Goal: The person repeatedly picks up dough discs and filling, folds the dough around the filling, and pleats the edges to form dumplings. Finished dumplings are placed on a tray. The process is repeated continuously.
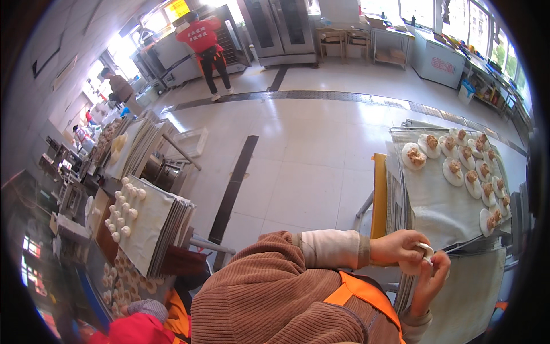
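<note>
My left hand [398,248] and my right hand [430,278] meet at the right, over the edge of a cloth-lined tray. Between their fingertips they pinch a white dough wrapper [425,249], its rim gathered into a fold. Any filling inside is hidden by the dough and fingers. Just beyond my hands, several flat dough rounds [453,172] topped with brown filling lie on the cloth of an upper tray [423,198]. Below my hands, a lower tray [466,292] shows its pale cloth lining.
Left of me, several shaped buns [125,210] sit on a stack of cloth-lined trays [169,232]. A co-worker in red [137,329] bends close by at the lower left, beside a table of dough pieces [120,279]. Another person [202,41] stands by a rack across the tiled floor [296,172].
</note>
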The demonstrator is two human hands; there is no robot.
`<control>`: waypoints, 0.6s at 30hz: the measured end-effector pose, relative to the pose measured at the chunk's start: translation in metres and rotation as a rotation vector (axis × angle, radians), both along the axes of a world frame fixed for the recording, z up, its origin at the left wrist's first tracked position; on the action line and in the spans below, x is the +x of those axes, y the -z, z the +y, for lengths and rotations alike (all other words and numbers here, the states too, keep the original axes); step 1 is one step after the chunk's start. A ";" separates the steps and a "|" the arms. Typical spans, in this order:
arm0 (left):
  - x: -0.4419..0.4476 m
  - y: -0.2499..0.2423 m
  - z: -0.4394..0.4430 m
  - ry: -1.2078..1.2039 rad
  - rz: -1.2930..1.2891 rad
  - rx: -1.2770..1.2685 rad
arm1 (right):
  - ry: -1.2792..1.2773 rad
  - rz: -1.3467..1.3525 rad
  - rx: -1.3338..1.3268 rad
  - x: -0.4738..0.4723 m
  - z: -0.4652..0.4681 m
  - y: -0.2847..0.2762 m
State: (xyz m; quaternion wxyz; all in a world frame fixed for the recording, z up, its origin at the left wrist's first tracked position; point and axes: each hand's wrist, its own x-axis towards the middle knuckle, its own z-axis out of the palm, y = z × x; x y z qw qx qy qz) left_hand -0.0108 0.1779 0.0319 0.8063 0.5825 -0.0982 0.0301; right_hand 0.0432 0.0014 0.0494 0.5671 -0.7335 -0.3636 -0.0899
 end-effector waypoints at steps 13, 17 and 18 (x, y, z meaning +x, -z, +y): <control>0.000 -0.028 -0.006 -0.165 -0.017 0.273 | -0.075 0.330 0.180 -0.003 0.003 -0.001; -0.001 -0.022 -0.021 -0.136 0.087 0.038 | -0.136 0.646 0.378 -0.003 0.006 0.005; -0.001 -0.020 -0.019 -0.129 0.135 0.128 | -0.051 0.364 0.266 -0.002 0.004 0.008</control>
